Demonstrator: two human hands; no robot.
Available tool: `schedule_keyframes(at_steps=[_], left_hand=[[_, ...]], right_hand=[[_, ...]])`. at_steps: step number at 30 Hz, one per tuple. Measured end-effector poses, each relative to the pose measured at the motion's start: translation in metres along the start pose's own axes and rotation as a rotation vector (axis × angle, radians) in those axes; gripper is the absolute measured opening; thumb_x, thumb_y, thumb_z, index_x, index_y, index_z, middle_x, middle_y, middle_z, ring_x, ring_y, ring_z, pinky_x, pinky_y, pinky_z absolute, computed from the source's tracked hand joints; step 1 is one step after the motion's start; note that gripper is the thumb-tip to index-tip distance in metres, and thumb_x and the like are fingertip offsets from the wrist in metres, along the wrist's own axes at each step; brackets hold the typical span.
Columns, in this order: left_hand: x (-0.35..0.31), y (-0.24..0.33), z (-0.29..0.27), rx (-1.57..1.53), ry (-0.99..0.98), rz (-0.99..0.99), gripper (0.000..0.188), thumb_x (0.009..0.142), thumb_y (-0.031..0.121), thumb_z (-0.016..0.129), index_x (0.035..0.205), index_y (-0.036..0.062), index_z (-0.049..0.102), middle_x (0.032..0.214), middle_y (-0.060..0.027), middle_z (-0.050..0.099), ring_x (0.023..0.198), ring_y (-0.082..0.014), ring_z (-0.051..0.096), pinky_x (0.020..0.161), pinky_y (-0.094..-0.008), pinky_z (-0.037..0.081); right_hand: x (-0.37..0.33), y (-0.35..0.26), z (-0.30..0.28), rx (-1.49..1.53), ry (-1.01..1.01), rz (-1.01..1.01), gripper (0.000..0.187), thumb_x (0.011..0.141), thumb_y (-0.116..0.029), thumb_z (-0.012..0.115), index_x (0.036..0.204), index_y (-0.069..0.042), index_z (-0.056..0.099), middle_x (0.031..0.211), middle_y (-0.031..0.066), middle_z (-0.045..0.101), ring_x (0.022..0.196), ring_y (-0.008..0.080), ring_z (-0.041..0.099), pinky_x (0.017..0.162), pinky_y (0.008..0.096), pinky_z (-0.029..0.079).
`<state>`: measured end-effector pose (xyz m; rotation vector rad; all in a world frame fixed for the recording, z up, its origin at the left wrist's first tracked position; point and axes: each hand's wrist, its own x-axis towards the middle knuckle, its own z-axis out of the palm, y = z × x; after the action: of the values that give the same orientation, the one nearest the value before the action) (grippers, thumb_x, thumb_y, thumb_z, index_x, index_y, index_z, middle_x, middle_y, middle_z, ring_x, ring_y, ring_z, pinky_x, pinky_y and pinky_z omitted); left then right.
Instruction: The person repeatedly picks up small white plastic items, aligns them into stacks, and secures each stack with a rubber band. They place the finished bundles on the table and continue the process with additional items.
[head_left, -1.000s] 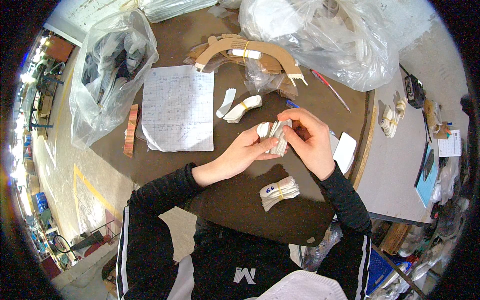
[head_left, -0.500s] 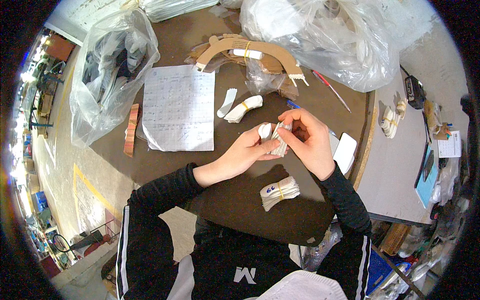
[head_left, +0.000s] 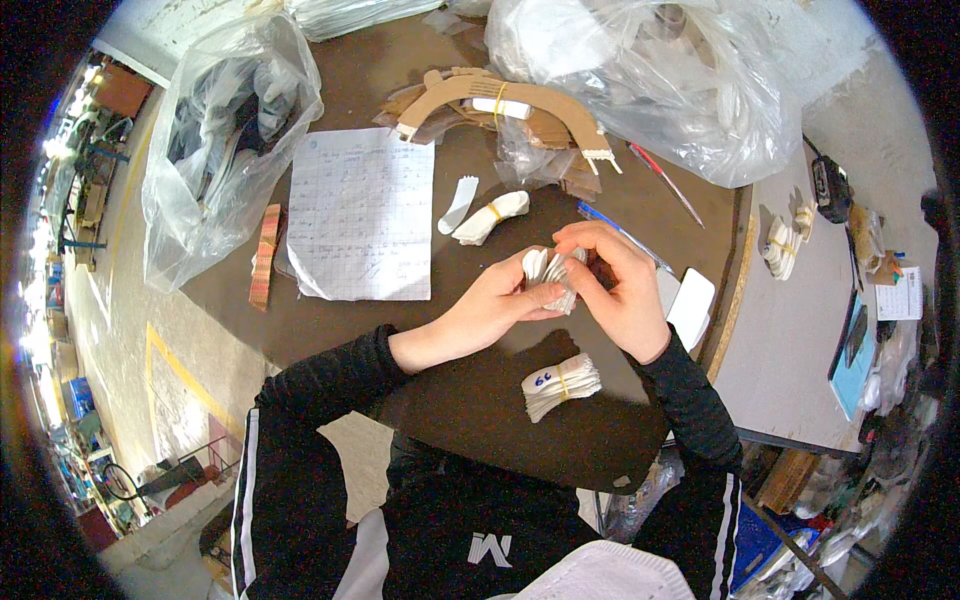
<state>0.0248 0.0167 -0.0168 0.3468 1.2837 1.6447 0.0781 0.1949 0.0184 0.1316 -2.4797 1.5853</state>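
Between my two hands is a stack of thin white curved pieces, its layers fanned at the edges. My left hand grips the stack from the left, thumb across its front. On the right, my right hand pinches the stack's edge between thumb and fingers. Closer to me lies a white bundle held by a yellow rubber band, with blue pen marks on it. Beyond my hands rest another banded white bundle and a single flat white strip.
A handwritten squared sheet lies left, beside a banded reddish bundle. Curved brown cardboard pieces are at the back. Plastic bags flank them. A red pen, a blue pen and a white card lie right.
The white pieces between my hands have spread further apart at the top. My right hand has shifted slightly, and more of the blue pen shows.
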Motion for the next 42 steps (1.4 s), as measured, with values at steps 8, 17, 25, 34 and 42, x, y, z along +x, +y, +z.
schedule_keyframes(at_steps=[8, 17, 25, 34, 42], left_hand=[[-0.005, -0.003, 0.011, 0.462, 0.05, 0.203, 0.029, 0.095, 0.009, 0.055, 0.121, 0.0007, 0.045, 0.11, -0.01, 0.053, 0.1, -0.0157, 0.057, 0.087, -0.0313, 0.048], [-0.016, 0.041, -0.018, 0.363, 0.273, 0.217, 0.021, 0.096, 0.021, 0.057, 0.112, 0.0071, 0.055, 0.093, 0.0014, 0.056, 0.08, -0.0064, 0.053, 0.064, -0.0225, 0.045], [-0.014, 0.061, -0.079, 1.339, 0.641, 0.127, 0.024, 0.081, 0.023, 0.07, 0.091, 0.0013, 0.067, 0.078, -0.0183, 0.067, 0.072, -0.0323, 0.067, 0.065, -0.0383, 0.049], [-0.015, 0.069, -0.088, 0.822, 0.456, 0.177, 0.021, 0.082, 0.021, 0.07, 0.089, 0.0019, 0.066, 0.073, -0.0026, 0.064, 0.056, -0.0116, 0.053, 0.052, -0.0277, 0.041], [-0.022, 0.067, -0.038, -0.252, -0.133, -0.259, 0.014, 0.091, 0.018, 0.062, 0.095, 0.0085, 0.052, 0.063, 0.0085, 0.036, 0.05, -0.0025, 0.031, 0.044, -0.0212, 0.022]], right_hand=[[-0.007, -0.002, 0.009, -0.116, 0.015, -0.051, 0.029, 0.076, -0.004, 0.073, 0.1, -0.004, 0.057, 0.102, 0.0121, 0.064, 0.089, 0.0213, 0.063, 0.075, 0.0303, 0.049], [-0.013, -0.008, 0.011, 0.121, 0.094, -0.128, 0.043, 0.079, 0.0, 0.069, 0.12, -0.002, 0.054, 0.13, 0.0176, 0.05, 0.082, 0.0166, 0.063, 0.075, 0.0291, 0.053], [-0.005, -0.007, 0.005, -0.102, 0.079, -0.118, 0.03, 0.082, 0.003, 0.065, 0.111, -0.004, 0.061, 0.123, 0.0127, 0.055, 0.076, 0.0148, 0.062, 0.069, 0.0272, 0.052], [-0.004, -0.005, 0.004, -0.14, 0.026, -0.123, 0.028, 0.082, 0.004, 0.065, 0.109, -0.004, 0.062, 0.117, 0.0112, 0.059, 0.075, 0.0157, 0.062, 0.067, 0.0279, 0.051], [-0.002, -0.005, 0.01, -0.087, 0.058, -0.247, 0.039, 0.077, 0.006, 0.068, 0.115, -0.004, 0.063, 0.134, 0.0137, 0.05, 0.083, 0.0172, 0.062, 0.074, 0.0279, 0.052]])
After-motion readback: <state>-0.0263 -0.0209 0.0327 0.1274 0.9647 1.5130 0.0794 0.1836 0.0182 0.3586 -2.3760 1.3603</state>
